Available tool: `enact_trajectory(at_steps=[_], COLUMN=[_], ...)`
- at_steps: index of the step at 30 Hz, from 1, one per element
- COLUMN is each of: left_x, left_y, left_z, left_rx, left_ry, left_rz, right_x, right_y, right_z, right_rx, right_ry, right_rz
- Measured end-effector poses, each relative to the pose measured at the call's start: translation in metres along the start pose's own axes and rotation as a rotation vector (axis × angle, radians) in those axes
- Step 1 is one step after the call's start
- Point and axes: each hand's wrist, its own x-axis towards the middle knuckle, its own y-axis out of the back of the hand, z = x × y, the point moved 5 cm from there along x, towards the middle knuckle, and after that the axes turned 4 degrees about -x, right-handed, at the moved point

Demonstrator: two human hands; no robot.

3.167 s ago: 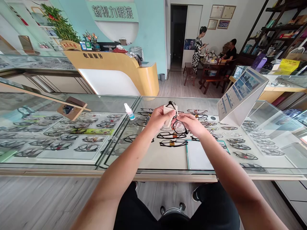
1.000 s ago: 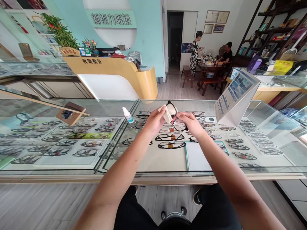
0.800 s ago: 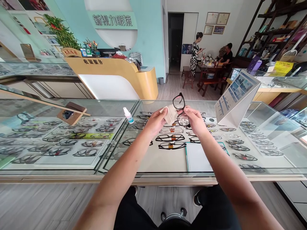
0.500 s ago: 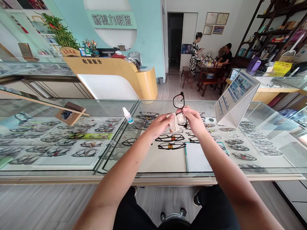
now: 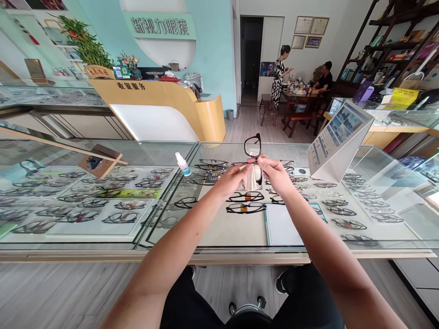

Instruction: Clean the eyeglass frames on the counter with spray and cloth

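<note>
Held in the air over the glass display counter [image 5: 247,257], nearer its far edge than its front edge: 1 pair of black-framed eyeglasses [image 5: 252,146], turned on end, with 1 lens bare on top and the other mostly behind a pale lens cloth [image 5: 253,178]. Pinched around the bridge by the right hand [image 5: 274,172]; cloth clamped between thumb and fingers of the left hand [image 5: 235,179]. Close together; cannot tell whether touching. Judging by the slim rims, likely light and fairly stiff, with smooth lenses prone to smears and scratches; best taken by bridge or rim, off the lens faces. Cloth probably soft and limp. Near the counter's far edge, left of both hands, a white spray bottle [image 5: 183,164].
</note>
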Motion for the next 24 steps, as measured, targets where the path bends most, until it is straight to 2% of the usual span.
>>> enact_trajectory(at_steps=[5,9,14,20,24], left_x=[0.0,0.0,0.002,0.003,0.002], left_y=[0.001,0.004,0.002,0.002,-0.002], left_z=[-0.001,0.0,0.0,-0.002,-0.003], left_rx=[0.006,0.051,0.052,0.03,0.028], left_ry=[0.009,-0.052,-0.046,-0.012,0.0], left_rz=[0.006,0.055,0.033,0.058,0.013], right_x=[0.0,0.0,0.002,0.001,0.0], right_y=[-0.004,-0.006,-0.006,-0.007,-0.009], right_z=[0.003,0.004,0.007,0.012,0.012], right_rx=[-0.046,-0.065,-0.067,0.005,0.112], right_ry=[0.017,0.055,0.078,0.012,-0.026], right_rz=[-0.024,-0.037,-0.031,0.013,0.053])
